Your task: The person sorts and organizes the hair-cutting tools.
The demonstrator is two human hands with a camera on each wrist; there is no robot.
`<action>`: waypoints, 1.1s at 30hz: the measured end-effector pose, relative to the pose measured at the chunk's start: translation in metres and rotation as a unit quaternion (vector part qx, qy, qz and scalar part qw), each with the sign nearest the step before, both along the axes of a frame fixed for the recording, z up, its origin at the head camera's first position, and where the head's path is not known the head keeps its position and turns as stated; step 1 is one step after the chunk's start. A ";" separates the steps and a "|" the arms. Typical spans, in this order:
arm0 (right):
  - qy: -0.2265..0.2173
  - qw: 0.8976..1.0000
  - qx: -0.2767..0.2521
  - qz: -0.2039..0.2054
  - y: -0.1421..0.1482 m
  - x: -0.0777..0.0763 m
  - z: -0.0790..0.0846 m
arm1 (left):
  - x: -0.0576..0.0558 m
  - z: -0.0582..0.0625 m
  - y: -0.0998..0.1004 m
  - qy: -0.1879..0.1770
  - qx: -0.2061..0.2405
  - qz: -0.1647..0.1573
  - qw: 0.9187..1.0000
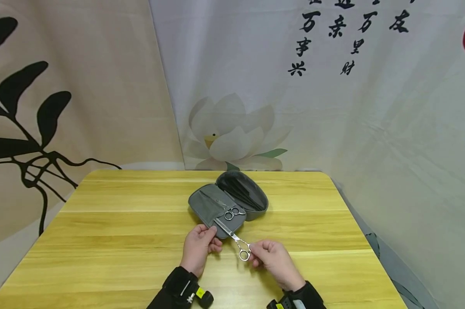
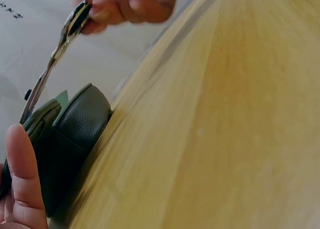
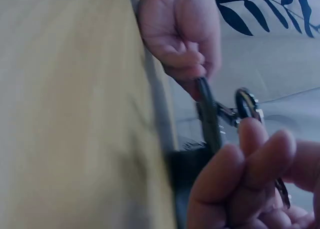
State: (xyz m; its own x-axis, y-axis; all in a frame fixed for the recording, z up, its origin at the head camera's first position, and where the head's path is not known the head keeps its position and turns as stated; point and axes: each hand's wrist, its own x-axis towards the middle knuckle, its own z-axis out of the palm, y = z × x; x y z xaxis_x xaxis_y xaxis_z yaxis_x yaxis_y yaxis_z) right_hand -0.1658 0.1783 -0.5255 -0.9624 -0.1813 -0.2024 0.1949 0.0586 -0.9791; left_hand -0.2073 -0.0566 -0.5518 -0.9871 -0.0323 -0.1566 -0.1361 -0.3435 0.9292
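Note:
A grey zip case [image 1: 205,199] lies unfolded on the table, tilted to the right. My left hand [image 1: 199,249] pinches the near edge of its flat half between thumb and fingers. With thumb and fingertips, my right hand [image 1: 272,259] grips a finger ring of silver scissors [image 1: 241,244]. Their blades lie over the flat half, pointing up and left; whether the tips sit in a pocket I cannot tell. Another pair of scissors [image 1: 229,214] shows its rings above a pocket. In the left wrist view the scissors [image 2: 50,64] rise from the case's edge towards the right hand.
Behind the flat half stands the case's deeper half [image 1: 262,210], dark inside with pocket folds. The wooden table [image 1: 120,240] extends around the case. A printed curtain [image 1: 232,64] hangs close behind the table's far edge.

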 end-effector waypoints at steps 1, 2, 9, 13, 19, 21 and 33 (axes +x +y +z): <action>0.006 1.000 0.009 -0.016 -0.001 0.001 0.001 | 0.000 0.000 0.000 -0.001 -0.002 0.000 1.000; 0.012 0.999 0.018 -0.033 -0.002 0.001 0.003 | 0.000 0.000 0.000 -0.001 -0.003 0.001 1.000; 0.012 0.998 0.033 -0.059 0.001 0.004 0.012 | 0.000 -0.001 0.001 0.002 -0.013 0.002 1.000; -0.009 1.000 0.016 -0.015 0.004 0.004 0.010 | 0.000 0.000 0.001 0.006 -0.008 0.004 1.000; -0.020 0.998 -0.002 0.051 0.006 0.003 0.005 | 0.000 0.000 0.001 0.008 -0.009 0.003 1.000; -0.011 0.998 0.010 0.064 0.004 0.003 0.003 | 0.000 -0.001 0.001 0.011 -0.013 0.001 1.000; 0.078 0.988 0.117 0.070 -0.003 0.003 0.000 | -0.001 -0.001 -0.001 0.009 -0.030 0.002 0.999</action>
